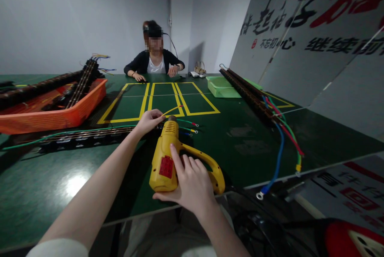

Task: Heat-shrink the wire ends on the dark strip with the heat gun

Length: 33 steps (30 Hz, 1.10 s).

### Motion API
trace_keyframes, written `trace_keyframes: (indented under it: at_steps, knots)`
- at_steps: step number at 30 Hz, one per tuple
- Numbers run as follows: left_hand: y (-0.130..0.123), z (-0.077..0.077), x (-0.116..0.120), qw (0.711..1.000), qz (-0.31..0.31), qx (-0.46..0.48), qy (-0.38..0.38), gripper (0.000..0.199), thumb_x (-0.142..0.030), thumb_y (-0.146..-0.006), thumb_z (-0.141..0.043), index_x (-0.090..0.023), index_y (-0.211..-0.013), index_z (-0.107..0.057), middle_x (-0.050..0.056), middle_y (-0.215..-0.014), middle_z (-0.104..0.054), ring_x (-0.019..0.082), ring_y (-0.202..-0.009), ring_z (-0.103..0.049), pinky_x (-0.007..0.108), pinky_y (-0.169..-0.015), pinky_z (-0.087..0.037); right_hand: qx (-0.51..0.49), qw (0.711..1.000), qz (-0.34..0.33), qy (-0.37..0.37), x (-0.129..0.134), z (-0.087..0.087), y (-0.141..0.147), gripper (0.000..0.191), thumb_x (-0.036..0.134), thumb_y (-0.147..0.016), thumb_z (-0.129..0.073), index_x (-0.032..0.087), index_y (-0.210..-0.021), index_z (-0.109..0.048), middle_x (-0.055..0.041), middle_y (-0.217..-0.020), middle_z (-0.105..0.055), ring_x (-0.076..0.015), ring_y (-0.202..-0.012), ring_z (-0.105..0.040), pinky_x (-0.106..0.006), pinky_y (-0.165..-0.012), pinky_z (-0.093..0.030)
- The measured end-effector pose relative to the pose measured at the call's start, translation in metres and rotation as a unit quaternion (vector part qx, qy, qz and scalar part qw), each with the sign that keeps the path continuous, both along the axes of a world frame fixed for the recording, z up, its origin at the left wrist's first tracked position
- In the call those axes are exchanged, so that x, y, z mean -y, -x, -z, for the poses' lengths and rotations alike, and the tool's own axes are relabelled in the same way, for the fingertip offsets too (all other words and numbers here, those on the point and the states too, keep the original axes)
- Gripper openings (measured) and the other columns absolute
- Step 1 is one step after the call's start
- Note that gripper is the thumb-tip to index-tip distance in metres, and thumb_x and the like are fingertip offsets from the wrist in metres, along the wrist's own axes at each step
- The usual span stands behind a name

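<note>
A yellow plastic heat gun (168,157), blocky with a looped handle and a red panel on its side, is gripped by the right hand (187,185), fingers curled round its body, above the near edge of the glossy green desk (240,141). Its nozzle points at a thin yellow wire (172,109) pinched in the closed left hand (148,121). That wire leaves a long black terminal strip (84,137) lying flat. Beyond sit an orange mesh basket (54,115) and a seated person (154,63).
</note>
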<state>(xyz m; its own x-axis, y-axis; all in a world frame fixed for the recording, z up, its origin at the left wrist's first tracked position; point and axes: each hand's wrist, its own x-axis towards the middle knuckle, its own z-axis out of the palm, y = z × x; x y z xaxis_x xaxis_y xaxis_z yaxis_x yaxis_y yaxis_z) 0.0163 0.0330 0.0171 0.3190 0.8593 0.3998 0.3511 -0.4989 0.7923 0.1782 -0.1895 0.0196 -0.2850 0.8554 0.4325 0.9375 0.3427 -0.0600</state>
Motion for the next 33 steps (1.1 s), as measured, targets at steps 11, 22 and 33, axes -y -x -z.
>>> trace_keyframes:
  at_steps: [11, 22, 33]
  knots:
    - [-0.001, -0.004, 0.002, 0.999, -0.025, -0.020, 0.017, 0.036, -0.048, -0.075, -0.057, -0.014, -0.078, -0.066, 0.004, -0.074, -0.068, 0.016, -0.070, -0.059, 0.024, -0.062, -0.043, -0.024, 0.999, 0.023, 0.029, 0.003, 0.001, -0.039, 0.123, 0.085, -0.054, -0.054, 0.013, -0.147, -0.018, -0.0119, -0.101, -0.064, -0.0277, -0.090, -0.060, -0.040, -0.078, -0.044]
    - [0.000, -0.004, 0.001, 0.998, -0.040, -0.033, 0.023, 0.030, -0.041, -0.076, -0.052, -0.016, -0.079, -0.068, 0.004, -0.080, -0.069, 0.019, -0.078, -0.061, 0.026, -0.068, -0.045, 0.004, 0.996, 0.091, -0.019, 0.004, 0.006, -0.062, 0.117, 0.083, -0.057, -0.056, 0.013, -0.145, -0.024, -0.0136, -0.103, -0.066, -0.0293, -0.091, -0.063, -0.040, -0.078, -0.047]
    - [0.001, -0.002, 0.003, 0.994, -0.035, -0.088, -0.062, 0.034, -0.045, -0.080, -0.048, -0.015, -0.082, -0.066, 0.004, -0.077, -0.067, 0.018, -0.073, -0.059, 0.026, -0.064, -0.043, -0.006, 0.995, 0.087, -0.039, 0.004, 0.008, -0.063, 0.118, 0.084, -0.056, -0.055, 0.016, -0.146, -0.020, -0.0130, -0.106, -0.065, -0.0292, -0.091, -0.063, -0.040, -0.079, -0.046]
